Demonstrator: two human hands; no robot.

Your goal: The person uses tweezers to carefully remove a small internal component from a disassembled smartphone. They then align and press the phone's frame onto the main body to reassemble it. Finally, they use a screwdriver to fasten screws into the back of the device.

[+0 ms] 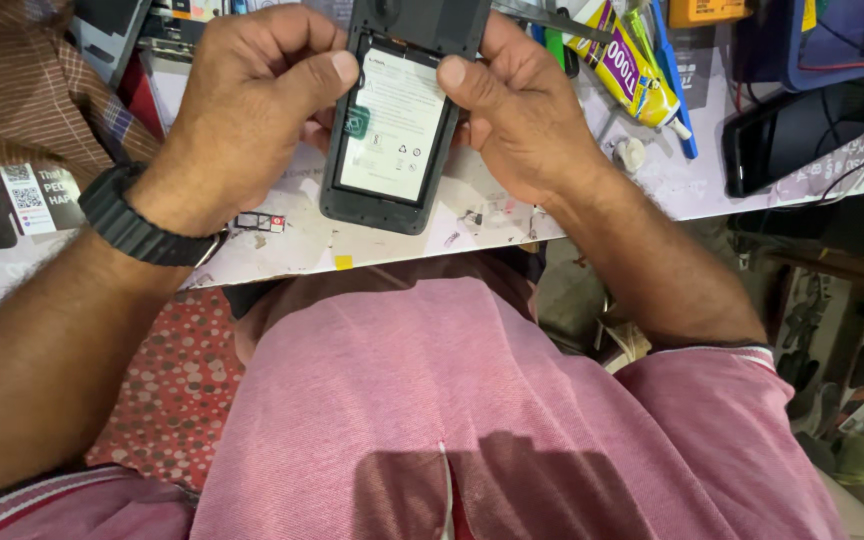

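I hold an opened phone (397, 120) with its back cover off, so its white battery shows inside a dark frame. My left hand (252, 100) grips the phone's left edge, thumb pressed on the frame near the battery's upper left corner. My right hand (522, 110) grips the right edge, thumb on the battery's upper right corner. The phone hangs just above the near edge of a white worktop (302, 250). A black watch sits on my left wrist.
A yellow glue tube (627, 70) and blue tool (677, 90) lie on the worktop's right part. A dark phone (797, 130) rests at far right. A small SIM tray (260, 222) lies near my left wrist. Cardboard and printed cards fill the left side.
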